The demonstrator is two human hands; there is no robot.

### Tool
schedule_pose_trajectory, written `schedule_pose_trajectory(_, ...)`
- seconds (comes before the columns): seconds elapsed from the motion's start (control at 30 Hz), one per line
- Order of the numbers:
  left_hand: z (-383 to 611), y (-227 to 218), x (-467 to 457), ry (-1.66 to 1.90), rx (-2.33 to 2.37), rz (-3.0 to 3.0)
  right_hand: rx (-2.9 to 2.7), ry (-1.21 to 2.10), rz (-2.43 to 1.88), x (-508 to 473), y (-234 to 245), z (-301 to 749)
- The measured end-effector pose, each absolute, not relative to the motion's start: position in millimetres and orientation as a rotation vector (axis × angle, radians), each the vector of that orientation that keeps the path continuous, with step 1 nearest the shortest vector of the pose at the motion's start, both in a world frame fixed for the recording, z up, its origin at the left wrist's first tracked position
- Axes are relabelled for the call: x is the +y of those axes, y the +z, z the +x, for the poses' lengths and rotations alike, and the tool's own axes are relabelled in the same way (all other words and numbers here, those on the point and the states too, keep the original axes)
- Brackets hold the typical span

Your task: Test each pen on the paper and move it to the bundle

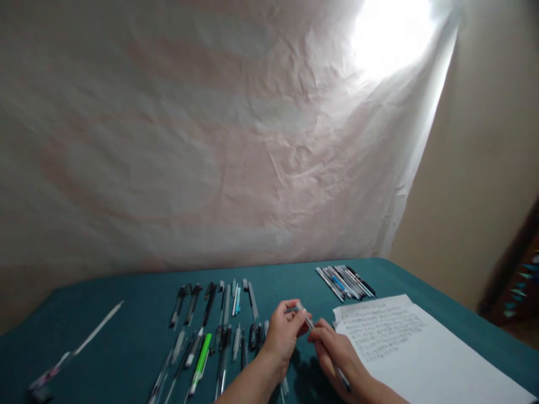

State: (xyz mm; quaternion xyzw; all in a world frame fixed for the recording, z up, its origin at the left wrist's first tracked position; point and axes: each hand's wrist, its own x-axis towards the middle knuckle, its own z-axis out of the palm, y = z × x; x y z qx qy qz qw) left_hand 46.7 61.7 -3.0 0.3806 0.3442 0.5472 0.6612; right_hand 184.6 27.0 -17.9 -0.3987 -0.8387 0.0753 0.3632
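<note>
A slim, light-coloured pen point(309, 322) runs between my two hands above the green tablecloth. My left hand point(281, 332) closes its thumb and fingertips around the pen's upper end. Lower down the shaft, my right hand point(337, 350) is closed on it with bent fingers. A dark-tipped end point(344, 381) shows under the right palm, apparently part of the same pen; the hand hides the stretch between. Left of my left hand lie several pens in two rough rows, among them a bright green pen point(201, 363) and a light blue one point(238, 300).
A tight row of pens point(345, 282) lies at the back right. Sheets of paper point(421, 359), one with handwriting, cover the right side. A long thin stick-like item point(99, 328) lies at the far left. A pale wrinkled sheet point(189, 140) hangs behind the table point(126, 359).
</note>
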Motion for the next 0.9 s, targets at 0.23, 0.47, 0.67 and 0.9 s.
schedule_pose_trajectory(0.23,28.6,-6.7,82.4,1.511,0.881,0.812,-2.196,0.336,-1.077,22.7,6.1,187.9)
schedule_pose_trajectory(0.47,12.7,1.7,93.9,1.581,0.876,0.957,-2.132,0.412,-1.432,48.5,13.8,190.2)
schedule_pose_trajectory(0.67,-0.1,6.8,99.6,1.462,0.921,1.048,-2.179,0.188,-1.537,82.2,28.6,194.4)
schedule_pose_trajectory(0.9,-11.3,11.8,104.2,1.363,1.14,1.111,-2.083,-0.058,-2.054,128.7,12.6,219.3)
